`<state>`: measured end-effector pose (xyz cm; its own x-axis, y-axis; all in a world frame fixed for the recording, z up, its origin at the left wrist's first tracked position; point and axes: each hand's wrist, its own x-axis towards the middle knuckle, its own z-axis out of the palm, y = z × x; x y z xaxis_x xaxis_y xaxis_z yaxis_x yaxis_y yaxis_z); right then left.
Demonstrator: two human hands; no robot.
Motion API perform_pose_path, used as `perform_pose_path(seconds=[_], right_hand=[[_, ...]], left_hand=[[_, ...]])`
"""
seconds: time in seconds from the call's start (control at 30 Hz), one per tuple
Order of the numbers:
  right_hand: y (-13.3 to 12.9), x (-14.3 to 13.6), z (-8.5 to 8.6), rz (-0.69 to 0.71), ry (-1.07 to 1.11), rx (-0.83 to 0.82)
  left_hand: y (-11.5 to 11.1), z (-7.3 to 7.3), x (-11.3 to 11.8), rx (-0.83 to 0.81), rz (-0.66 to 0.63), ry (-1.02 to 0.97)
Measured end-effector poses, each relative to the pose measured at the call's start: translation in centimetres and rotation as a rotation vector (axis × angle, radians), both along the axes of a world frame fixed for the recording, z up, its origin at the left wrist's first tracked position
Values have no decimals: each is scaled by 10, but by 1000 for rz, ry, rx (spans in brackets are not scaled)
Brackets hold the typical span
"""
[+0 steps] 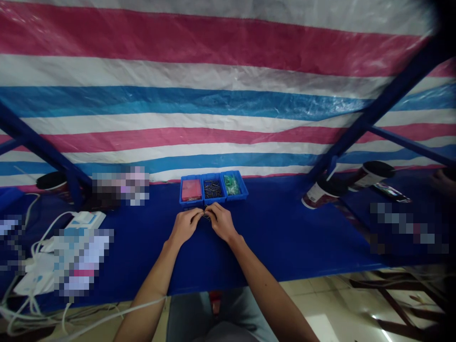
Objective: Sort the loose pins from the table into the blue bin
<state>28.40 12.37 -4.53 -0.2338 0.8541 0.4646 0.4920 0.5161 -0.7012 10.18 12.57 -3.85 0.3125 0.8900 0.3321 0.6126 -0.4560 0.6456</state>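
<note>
My left hand (pixel 185 225) and my right hand (pixel 221 222) meet over the blue table, fingertips almost touching. Both are closed in a pinch. Something small and thin shows between the fingers, too tiny to name. Just beyond them stand three joined blue bins. The left bin (pixel 183 196) holds flat pinkish-red pieces (pixel 191 189). Dark, slender metal pieces like screws (pixel 213 189) fill the middle one. In the right bin (pixel 245 190) lie green and clear small pieces (pixel 231 184).
White power strips (pixel 87 219) with cables lie at left beside a blurred-out area. Dark-lidded cups (pixel 317 194) and a phone (pixel 392 192) are at right. Blue frame posts (pixel 356 126) slant up on both sides before a striped plastic sheet (pixel 213 99).
</note>
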Motion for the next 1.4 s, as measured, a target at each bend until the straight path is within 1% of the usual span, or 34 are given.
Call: perform_pose_path(seconds=[0.2, 0.4, 0.47, 0.63, 0.77, 0.9, 1.07, 1.4], right_hand=[[0, 0, 0, 3, -22, 6], [2, 0, -1, -33, -88, -4], [2, 1, -1, -17, -65, -11], [0, 1, -1, 74, 55, -17], [3, -2, -7, 73, 127, -4], [5, -2, -10, 58, 153, 4], [3, 0, -7, 28, 87, -13], [2, 0, -2, -52, -78, -13]], left_hand=[[1, -3, -1, 25, 12, -17], [2, -5, -1, 49, -20, -44], [2, -6, -2, 51, -14, -44], [2, -6, -5, 50, 14, -25], [2, -5, -4, 45, 23, -27], [3, -7, -3, 49, 17, -39], [4, -10, -3, 49, 16, -40], [2, -7, -2, 44, -4, -80]])
